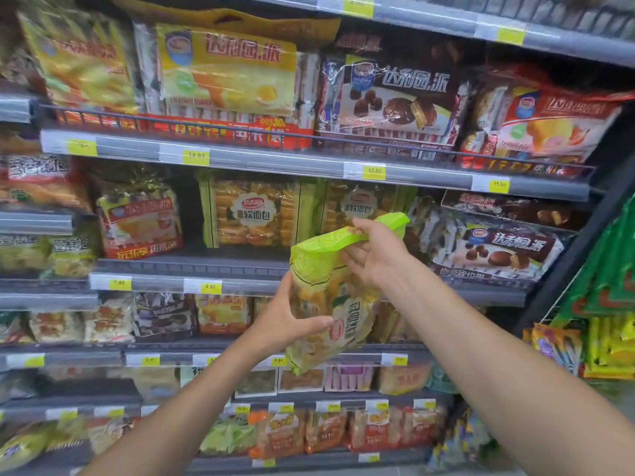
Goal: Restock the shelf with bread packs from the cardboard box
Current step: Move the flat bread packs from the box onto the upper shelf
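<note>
A green-edged bread pack (pixel 330 297) hangs upright in the air in front of the middle shelf (pixel 192 267). My right hand (pixel 374 252) pinches its green top seam, and my left hand (pixel 285 321) grips its left side with the thumb across the front. Two matching bread packs (pixel 252 211) stand side by side on the shelf behind it. The cardboard box is out of view.
Shelves above and below hold several cake and bread packs, with yellow price tags (pixel 196 157) on the grey rails. Chocolate pie packs (pixel 494 249) fill the right of the middle shelf. A dark gap (pixel 187 207) lies left of the matching packs. Green snack bags (pixel 611 290) hang at far right.
</note>
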Demonstrator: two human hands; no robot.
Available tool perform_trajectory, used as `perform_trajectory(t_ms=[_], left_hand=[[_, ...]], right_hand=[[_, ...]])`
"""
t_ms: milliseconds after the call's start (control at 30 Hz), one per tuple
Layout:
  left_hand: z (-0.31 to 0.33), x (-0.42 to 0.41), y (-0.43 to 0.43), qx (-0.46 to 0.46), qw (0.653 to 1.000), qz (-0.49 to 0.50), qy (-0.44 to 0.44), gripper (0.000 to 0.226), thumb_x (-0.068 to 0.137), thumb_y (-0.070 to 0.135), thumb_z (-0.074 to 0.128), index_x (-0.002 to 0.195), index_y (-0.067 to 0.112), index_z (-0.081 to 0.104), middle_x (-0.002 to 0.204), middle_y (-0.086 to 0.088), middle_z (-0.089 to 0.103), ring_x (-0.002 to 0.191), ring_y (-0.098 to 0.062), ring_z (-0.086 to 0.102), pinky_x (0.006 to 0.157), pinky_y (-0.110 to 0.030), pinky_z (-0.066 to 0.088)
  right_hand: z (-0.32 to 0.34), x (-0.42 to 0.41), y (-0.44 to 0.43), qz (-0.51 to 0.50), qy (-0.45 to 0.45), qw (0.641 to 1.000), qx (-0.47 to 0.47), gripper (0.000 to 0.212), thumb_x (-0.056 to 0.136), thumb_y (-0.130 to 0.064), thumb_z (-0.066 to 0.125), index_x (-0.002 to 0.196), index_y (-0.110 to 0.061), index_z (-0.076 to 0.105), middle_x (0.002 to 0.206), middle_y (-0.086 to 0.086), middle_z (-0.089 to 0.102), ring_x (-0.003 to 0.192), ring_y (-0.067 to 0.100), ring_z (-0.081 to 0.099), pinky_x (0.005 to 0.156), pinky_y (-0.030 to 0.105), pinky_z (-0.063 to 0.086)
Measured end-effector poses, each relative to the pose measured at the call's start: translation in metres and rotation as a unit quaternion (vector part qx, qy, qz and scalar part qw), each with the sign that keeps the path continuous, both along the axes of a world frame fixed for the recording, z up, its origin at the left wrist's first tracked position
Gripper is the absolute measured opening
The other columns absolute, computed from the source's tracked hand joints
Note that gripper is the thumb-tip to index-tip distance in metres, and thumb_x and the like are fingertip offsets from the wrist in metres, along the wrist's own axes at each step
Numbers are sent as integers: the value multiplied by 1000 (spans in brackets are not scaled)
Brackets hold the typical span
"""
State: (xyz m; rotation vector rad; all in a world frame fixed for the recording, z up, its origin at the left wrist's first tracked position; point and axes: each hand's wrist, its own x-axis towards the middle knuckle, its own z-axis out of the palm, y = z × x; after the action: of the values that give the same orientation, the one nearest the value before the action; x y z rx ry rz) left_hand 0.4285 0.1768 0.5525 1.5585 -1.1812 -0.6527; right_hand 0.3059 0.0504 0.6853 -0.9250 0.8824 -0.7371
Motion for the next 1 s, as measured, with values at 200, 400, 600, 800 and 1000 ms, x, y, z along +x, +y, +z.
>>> perform_trajectory(t_ms=[200,400,600,800,1000], left_hand=[[-19,18,11,54,996,57,-52,140,56,64,91,156,50,-6,163,16,24,148,-13,32,117,-44,37],[-96,22,36,175,983,37,41,134,63,56,91,161,32,3,166,2,20,151,-24,25,119,-41,32],[-88,13,26,67,978,127,153,53,82,28,84,126,35,55,122,7,67,108,-14,62,85,-32,51],[-55,48,43,13,968,193,160,35,79,28,84,109,23,68,104,-8,75,105,-32,69,94,-48,56],[-2,55,35,-110,956,208,178,35,95,49,63,118,22,62,112,0,71,105,-20,67,98,-46,53]], right_hand=[[25,-6,3,20,-42,999,22,18,95,-25,65,78,-18,65,89,1,71,80,14,70,66,30,50],[51,-9,5,42,-113,992,37,15,95,-21,65,80,-19,65,85,-1,69,82,13,70,73,33,45],[50,-18,-2,39,-155,985,63,17,94,-18,67,78,-18,61,86,0,71,73,15,74,77,33,46],[29,-53,-43,3,-178,977,119,7,96,-23,61,93,-17,60,78,-8,73,69,7,73,79,29,45],[-18,-64,-58,-6,-103,980,173,26,100,-38,51,82,-21,60,74,-12,68,69,4,67,71,28,41]])
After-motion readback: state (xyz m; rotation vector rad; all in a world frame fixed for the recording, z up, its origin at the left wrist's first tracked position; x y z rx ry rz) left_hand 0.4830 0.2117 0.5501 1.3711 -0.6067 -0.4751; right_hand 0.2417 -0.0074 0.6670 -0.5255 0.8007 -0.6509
